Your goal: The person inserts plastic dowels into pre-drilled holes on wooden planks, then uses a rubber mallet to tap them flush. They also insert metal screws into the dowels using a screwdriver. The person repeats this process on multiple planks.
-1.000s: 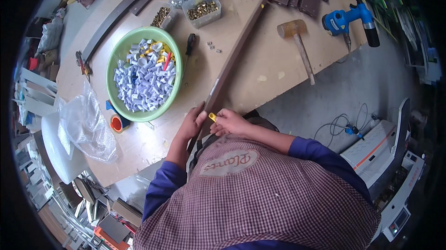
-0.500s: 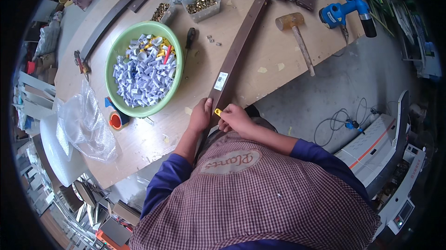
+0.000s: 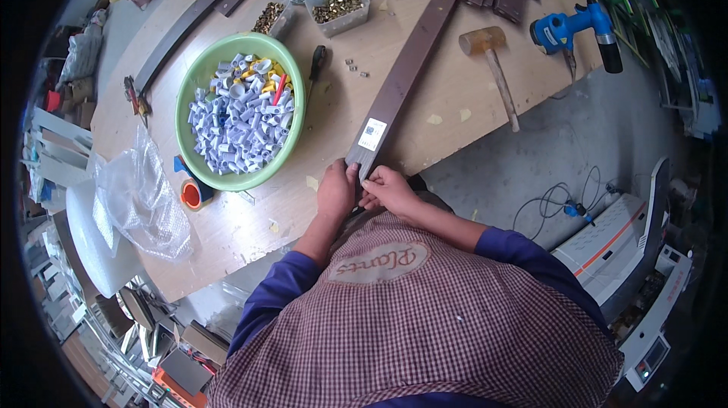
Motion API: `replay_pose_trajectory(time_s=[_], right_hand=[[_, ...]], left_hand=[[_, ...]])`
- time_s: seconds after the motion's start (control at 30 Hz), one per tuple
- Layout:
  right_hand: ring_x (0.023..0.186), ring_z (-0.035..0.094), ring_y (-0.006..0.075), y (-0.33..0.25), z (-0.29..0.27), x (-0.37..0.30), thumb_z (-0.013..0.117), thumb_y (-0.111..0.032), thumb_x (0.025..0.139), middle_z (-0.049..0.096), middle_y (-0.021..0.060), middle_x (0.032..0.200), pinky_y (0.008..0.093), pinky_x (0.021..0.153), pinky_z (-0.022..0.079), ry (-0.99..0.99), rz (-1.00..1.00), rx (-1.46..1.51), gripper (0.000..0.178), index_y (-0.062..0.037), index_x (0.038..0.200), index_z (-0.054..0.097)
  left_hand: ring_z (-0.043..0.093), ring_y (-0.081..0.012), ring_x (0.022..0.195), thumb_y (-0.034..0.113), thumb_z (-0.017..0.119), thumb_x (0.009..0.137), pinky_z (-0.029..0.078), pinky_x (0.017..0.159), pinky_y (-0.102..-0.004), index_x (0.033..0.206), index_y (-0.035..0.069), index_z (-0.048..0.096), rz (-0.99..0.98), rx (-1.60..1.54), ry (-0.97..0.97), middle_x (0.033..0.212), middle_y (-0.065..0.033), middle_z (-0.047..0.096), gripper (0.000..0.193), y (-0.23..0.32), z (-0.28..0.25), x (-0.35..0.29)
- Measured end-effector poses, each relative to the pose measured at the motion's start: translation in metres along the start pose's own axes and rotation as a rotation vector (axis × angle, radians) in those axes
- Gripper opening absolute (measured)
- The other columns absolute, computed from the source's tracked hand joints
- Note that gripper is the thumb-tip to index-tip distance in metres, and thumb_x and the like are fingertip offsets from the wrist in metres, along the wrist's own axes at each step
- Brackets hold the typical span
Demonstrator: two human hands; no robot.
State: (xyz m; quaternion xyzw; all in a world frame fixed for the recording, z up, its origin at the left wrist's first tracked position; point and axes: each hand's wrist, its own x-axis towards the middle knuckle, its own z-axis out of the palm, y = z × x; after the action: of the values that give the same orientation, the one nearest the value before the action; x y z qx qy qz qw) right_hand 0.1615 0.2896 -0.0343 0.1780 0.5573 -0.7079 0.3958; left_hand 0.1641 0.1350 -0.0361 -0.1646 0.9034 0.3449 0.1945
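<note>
A long brown board (image 3: 413, 55) lies slantwise over the table, its near end at the table's front edge, with a white label (image 3: 372, 135) near that end. My left hand (image 3: 336, 192) is closed round the board's left side, thumb at the near end. My right hand (image 3: 390, 190) has its fingertips pinched together against the right corner of the same end. What those fingers hold, if anything, is hidden.
Left of the board stands a green basin (image 3: 182, 116) of white and yellow plastic pieces. Beyond are a screwdriver (image 3: 316, 63) and a tub of brass-coloured fittings (image 3: 339, 10). To the right lie a mallet (image 3: 483, 42) and a blue power tool (image 3: 565, 31).
The small yellow piece in my right fingers has gone from sight. My right hand has come against the board's end. The board's near end now shows between my hands, its label turned more upward.
</note>
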Motion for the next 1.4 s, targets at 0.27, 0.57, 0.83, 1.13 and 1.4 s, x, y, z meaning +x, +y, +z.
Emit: replay_pose_trajectory(time_s=[0.27,0.57,0.83,1.13,1.4], right_hand=[[0.077,0.067,0.0145,0.02,-0.018,0.032,0.067,-0.024,0.093,0.067,0.0126,0.085,0.029,0.065,0.055,-0.093,-0.122,-0.399,0.033,0.001,0.11,0.057],[0.08,0.066,0.017,0.007,-0.003,0.044,0.057,-0.016,0.097,0.065,0.0086,0.094,0.0314,0.069,0.058,-0.151,0.099,-0.09,0.018,0.001,0.103,0.059],[0.067,0.063,0.013,-0.012,-0.02,0.037,0.055,-0.019,0.098,0.066,0.006,0.077,0.0281,0.057,0.053,-0.124,0.001,-0.501,0.02,-0.0013,0.09,0.058],[0.066,0.065,0.0135,-0.023,-0.053,0.015,0.056,-0.019,0.097,0.067,0.0061,0.078,0.0293,0.057,0.05,-0.023,-0.064,-0.534,0.019,-0.0004,0.095,0.06],[0.077,0.067,0.0259,-0.064,-0.024,0.038,0.059,-0.017,0.092,0.067,0.0121,0.088,0.0397,0.07,0.053,-0.209,-0.349,-0.982,0.018,-0.0015,0.099,0.061]], left_hand=[[0.058,-0.0476,0.104,0.036,0.042,0.102,0.045,0.091,-0.0491,0.119,-0.003,0.057,0.079,-0.225,-0.088,0.106,-0.0313,0.062,0.045,-0.011,0.002,0.004],[0.06,-0.0376,0.099,0.006,0.062,0.086,0.048,0.089,-0.0449,0.124,0.003,0.059,0.397,0.033,0.39,0.104,-0.0225,0.061,0.038,-0.002,-0.028,-0.004],[0.061,-0.0358,0.081,0.006,0.062,0.085,0.049,0.072,-0.0459,0.096,0.005,0.065,0.359,0.131,0.778,0.088,-0.0165,0.061,0.012,-0.029,-0.155,0.121],[0.064,-0.034,0.096,0.014,0.056,0.086,0.054,0.08,-0.0455,0.102,0.012,0.07,0.228,0.68,0.474,0.104,-0.0123,0.065,0.021,-0.037,-0.204,0.222],[0.063,-0.0299,0.089,0.018,0.058,0.084,0.052,0.08,-0.0428,0.087,0.014,0.072,0.354,0.848,0.521,0.104,-0.01,0.061,0.015,-0.031,-0.208,0.2]])
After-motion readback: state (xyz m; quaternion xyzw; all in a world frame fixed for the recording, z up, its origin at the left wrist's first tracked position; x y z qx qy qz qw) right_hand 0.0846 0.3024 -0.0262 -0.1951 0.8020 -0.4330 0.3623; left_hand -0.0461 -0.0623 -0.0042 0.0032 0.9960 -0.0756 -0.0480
